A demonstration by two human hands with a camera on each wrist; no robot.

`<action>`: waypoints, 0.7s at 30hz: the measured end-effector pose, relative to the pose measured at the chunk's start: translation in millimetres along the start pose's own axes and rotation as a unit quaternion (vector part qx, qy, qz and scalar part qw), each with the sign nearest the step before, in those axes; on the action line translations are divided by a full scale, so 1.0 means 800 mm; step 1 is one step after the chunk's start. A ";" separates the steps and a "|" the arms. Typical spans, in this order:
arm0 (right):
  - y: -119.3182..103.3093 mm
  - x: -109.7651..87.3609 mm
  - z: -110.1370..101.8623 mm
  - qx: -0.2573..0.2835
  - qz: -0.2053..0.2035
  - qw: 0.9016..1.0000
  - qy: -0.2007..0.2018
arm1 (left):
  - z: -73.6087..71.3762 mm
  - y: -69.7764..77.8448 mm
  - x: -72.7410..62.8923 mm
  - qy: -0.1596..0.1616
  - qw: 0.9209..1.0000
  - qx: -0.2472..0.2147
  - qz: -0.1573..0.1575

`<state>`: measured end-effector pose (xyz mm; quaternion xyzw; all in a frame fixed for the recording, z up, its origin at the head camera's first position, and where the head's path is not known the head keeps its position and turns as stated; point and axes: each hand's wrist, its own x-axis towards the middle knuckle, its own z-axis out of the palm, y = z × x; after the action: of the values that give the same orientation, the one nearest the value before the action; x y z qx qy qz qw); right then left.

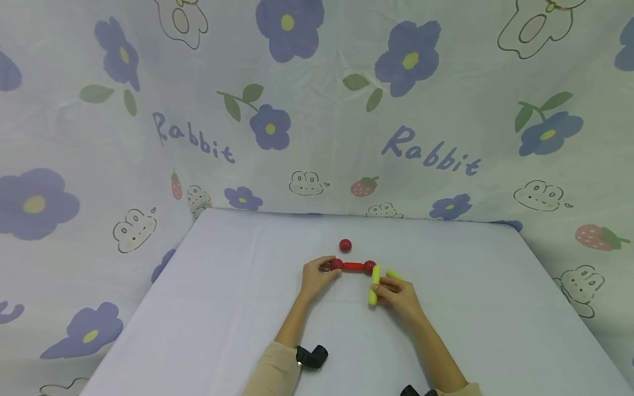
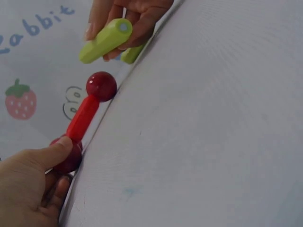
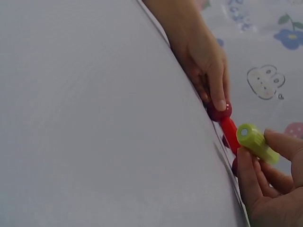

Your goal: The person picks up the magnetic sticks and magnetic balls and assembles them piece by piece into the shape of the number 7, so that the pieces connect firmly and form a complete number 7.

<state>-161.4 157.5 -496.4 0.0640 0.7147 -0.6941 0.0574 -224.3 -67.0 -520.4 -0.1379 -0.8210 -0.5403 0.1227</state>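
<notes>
A short red rod point(image 1: 354, 267) lies between two dark red balls, joined end to end like a dumbbell. My left hand point(image 1: 315, 279) grips the left ball point(image 2: 71, 158), thumb on top of it. At the other end, the right ball point(image 2: 101, 86) is untouched by fingers. My right hand point(image 1: 402, 300) pinches a yellow-green rod point(image 1: 375, 286) between thumb and fingers, close beside that ball. The rod's end point(image 3: 244, 133) shows a round silvery spot. A second yellow-green rod point(image 1: 393, 274) pokes out past the right fingers, partly hidden; I cannot tell whether they hold it.
Another dark red ball point(image 1: 345, 245) lies alone on the white table point(image 1: 223, 297), just beyond the joined pieces. Behind the table's far edge hangs a curtain point(image 1: 327, 137) printed with flowers and rabbits. Each wrist wears a black camera point(image 1: 313, 357).
</notes>
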 end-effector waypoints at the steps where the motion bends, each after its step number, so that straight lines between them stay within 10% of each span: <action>1: 0.000 -0.001 0.002 0.005 0.002 1.000 0.000 | 0.000 0.000 0.000 0.000 1.000 0.000 0.000; 21: 0.001 0.000 0.017 -0.016 0.024 1.000 0.007 | 0.000 0.000 -0.002 -0.004 1.000 0.000 -0.005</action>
<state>-161.0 144.2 -497.8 0.0851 0.7242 -0.6807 0.0706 -222.9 -67.2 -520.8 -0.1356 -0.8220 -0.5406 0.1166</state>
